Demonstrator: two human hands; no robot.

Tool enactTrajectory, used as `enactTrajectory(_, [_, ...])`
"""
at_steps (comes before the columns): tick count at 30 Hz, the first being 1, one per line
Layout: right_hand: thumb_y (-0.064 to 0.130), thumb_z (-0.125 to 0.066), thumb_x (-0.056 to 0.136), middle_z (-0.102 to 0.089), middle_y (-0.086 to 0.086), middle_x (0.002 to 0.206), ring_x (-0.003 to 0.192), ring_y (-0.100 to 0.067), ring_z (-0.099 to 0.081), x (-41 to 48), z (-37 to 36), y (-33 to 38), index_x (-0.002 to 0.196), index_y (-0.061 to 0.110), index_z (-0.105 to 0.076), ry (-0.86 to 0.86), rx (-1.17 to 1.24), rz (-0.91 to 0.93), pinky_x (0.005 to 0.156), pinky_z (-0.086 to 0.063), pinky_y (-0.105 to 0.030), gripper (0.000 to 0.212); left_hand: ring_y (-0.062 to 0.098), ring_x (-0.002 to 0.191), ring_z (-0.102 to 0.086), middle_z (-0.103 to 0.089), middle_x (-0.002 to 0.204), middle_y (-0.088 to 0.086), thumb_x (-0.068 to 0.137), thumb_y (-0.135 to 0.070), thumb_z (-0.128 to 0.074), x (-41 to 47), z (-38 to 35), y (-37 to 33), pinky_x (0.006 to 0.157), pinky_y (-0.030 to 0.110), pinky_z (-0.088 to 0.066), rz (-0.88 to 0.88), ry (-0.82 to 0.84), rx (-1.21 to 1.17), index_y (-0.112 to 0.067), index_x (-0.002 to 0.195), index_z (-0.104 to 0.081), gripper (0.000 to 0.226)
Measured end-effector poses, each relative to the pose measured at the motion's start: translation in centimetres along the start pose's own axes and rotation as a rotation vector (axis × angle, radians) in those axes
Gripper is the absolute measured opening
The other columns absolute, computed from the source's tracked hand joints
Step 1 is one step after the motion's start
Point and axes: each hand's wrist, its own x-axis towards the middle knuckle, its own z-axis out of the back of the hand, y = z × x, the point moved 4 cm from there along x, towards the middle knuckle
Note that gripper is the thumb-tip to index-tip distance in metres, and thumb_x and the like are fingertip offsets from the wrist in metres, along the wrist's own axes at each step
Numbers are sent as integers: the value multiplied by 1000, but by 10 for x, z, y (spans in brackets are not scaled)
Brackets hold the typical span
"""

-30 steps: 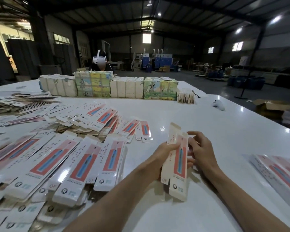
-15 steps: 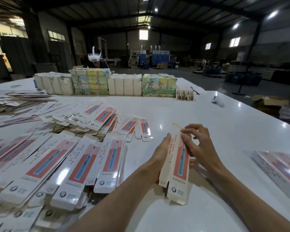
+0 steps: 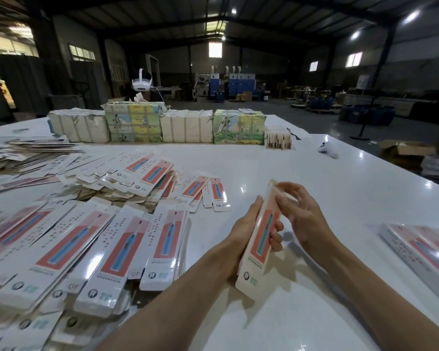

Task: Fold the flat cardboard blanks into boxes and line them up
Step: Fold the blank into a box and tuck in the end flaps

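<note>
**A:** Where is the box?

**B:** The box (image 3: pixel 260 240) is held up off the white table (image 3: pixel 314 181). It is long and narrow, and its far end tilts away and slightly to the right. The red panel with the blue brush picture faces up.

**A:** Who has hold of it?

**B:** The left hand (image 3: pixel 241 234) grasps it round the middle. The thumb lies along the box's left edge, and the fingers (image 3: pixel 276 230) wrap from behind and show at its right edge. The right hand (image 3: pixel 304 219) is at the box's upper end with its fingers curled. They are blurred, so I cannot tell whether they pinch the end or only touch it.

**A:** What lies left of the box?

**B:** A wide spread of flat blanks (image 3: pixel 86 236) with the same print, overlapping one another. A small fan of blanks (image 3: pixel 208 193) lies just beyond the box, to its left.

**A:** And to its right?

**B:** Finished boxes (image 3: pixel 421 247) lie side by side near the table's edge, well apart from the box.

**A:** Farther off?

**B:** Beyond the box, at the table's far side, stands a row of bundles (image 3: pixel 157 125), some plain and pale, some with coloured pictures. A white controller (image 3: pixel 328 148) lies beyond the box to the right. A person in a white headset (image 3: pixel 142 83) is behind the bundles.
</note>
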Motion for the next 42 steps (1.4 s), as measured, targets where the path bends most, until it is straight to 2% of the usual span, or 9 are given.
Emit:
enactTrajectory(5, [47, -76, 91, -74, -10, 112, 110, -28, -74, -4, -5, -17, 143, 42, -47, 83, 2, -124, 102, -56, -52, 60, 18, 65, -64, -65, 88, 11, 101, -66, -51, 6, 8, -1, 61, 29, -58, 24, -29, -205, -8, 120, -65, 62])
enactTrajectory(9, [53, -72, 96, -78, -11, 104, 100, -28, -77, -5, 0, -14, 138, 43, -50, 75, -6, -62, 85, -60, -43, 48, 33, 92, -77, -77, 106, 16, 103, -71, -40, 6, 16, 3, 89, 46, -62, -84, -123, 34, -17, 127, -69, 66])
enactTrajectory(11, [54, -69, 97, -77, -9, 104, 95, -30, -77, -4, 0, -12, 137, 42, -49, 66, -31, -36, 75, -62, -34, 46, 35, 100, -78, -78, 113, 14, 105, -66, -39, 5, 13, 0, 95, 54, -61, -194, -205, 107, -33, 136, -57, 48])
enactTrajectory(16, [52, -67, 100, -78, -7, 106, 101, -30, -77, -4, -1, -14, 137, 42, -49, 64, -71, -24, 84, -65, -39, 43, 20, 97, -79, -76, 108, -17, 109, -53, -43, -1, 12, -11, 76, 37, -66, -451, -293, 255, -69, 129, -49, 26])
enactTrajectory(19, [56, -69, 98, -77, -10, 103, 99, -32, -77, -4, 1, -11, 137, 46, -52, 46, -93, -20, 86, -65, -46, 44, 19, 103, -78, -74, 117, -19, 106, -60, -45, -4, 3, -12, 82, 42, -66, -432, -198, 268, -71, 134, -45, 30])
enactTrajectory(25, [53, -71, 95, -78, -2, 107, 102, -26, -78, -6, 2, -3, 137, 46, -60, 35, -127, 6, 79, -66, -39, 44, 23, 113, -73, -59, 136, -4, 79, -39, -91, -4, -1, -4, 86, 34, -65, -381, -77, 389, -71, 141, -22, 98])
enactTrajectory(28, [47, -72, 98, -77, -7, 107, 101, -28, -78, -11, -1, -1, 133, 40, -66, 97, -110, -2, 75, -65, -37, 36, 20, 103, -77, -66, 123, 5, 79, -24, -92, -1, 5, -3, 78, 32, -65, -385, -109, 367, -65, 137, -24, 98])
enactTrajectory(35, [42, -70, 101, -73, -16, 107, 101, -37, -75, -12, -3, -3, 121, 24, -68, 126, -90, -81, 72, -65, -46, 27, 14, 90, -79, -69, 112, 1, 72, -33, -90, 4, 12, 2, 67, 24, -62, -301, -151, 447, -73, 118, -27, 88])
enactTrajectory(42, [37, -58, 108, -79, -12, 95, 93, -29, -79, 0, 13, -11, 126, 18, -57, -61, -105, -67, 80, -65, -37, 26, 16, 96, -79, -70, 118, 3, 80, -30, -91, 0, 6, 5, 74, 27, -63, -231, -76, 525, -57, 141, -23, 95])
